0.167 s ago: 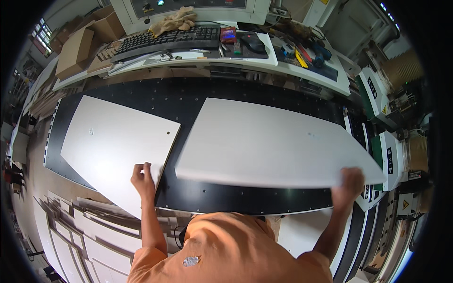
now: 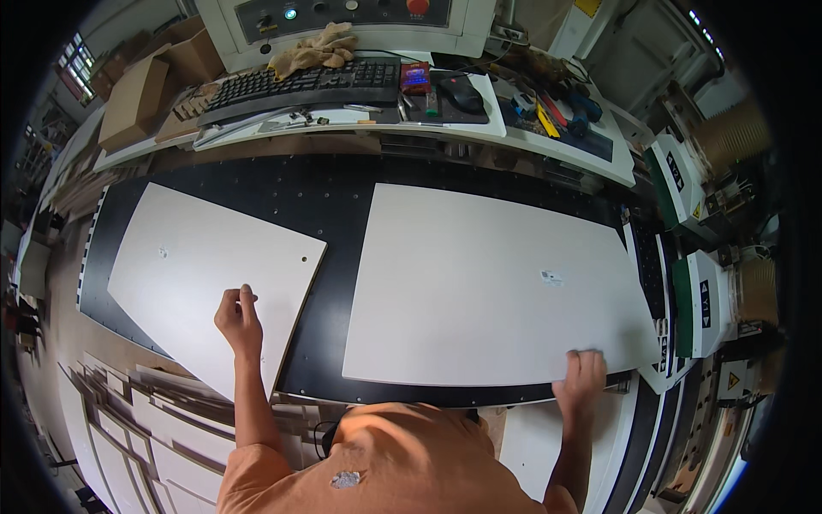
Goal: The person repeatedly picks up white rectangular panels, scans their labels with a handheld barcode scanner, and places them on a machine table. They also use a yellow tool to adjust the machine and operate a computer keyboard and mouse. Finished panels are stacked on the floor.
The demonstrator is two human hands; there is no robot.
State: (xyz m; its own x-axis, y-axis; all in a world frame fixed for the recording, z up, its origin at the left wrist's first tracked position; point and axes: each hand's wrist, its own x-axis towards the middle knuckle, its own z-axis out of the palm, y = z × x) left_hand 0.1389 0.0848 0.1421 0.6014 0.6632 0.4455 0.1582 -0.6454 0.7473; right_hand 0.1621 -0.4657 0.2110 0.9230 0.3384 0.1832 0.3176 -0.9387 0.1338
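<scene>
Two large white panels lie on a black table with small holes (image 2: 321, 343). My right hand (image 2: 581, 373) grips the front edge of the right white panel (image 2: 462, 283), its fingers on top near the right corner and the thumb hidden. A small label (image 2: 551, 277) sits on that panel. Over the left white panel (image 2: 197, 248), my left hand (image 2: 237, 315) is closed in a pinch; I cannot make out whether anything is between the fingertips. That panel has a dark round hole (image 2: 304, 259) near its right corner and a small label (image 2: 163, 253).
Beyond the table, a shelf carries a black keyboard (image 2: 304, 90), work gloves (image 2: 315, 50), a mouse (image 2: 462, 94) and hand tools (image 2: 548, 117). Machine heads (image 2: 707, 295) stand at the right. Stacked white boards (image 2: 184, 437) lean at the lower left. A cardboard box (image 2: 133, 103) is at far left.
The right panel has come toward me, turned a little and now lies flat. My right hand has moved left and nearer with it. My left hand has shifted slightly left.
</scene>
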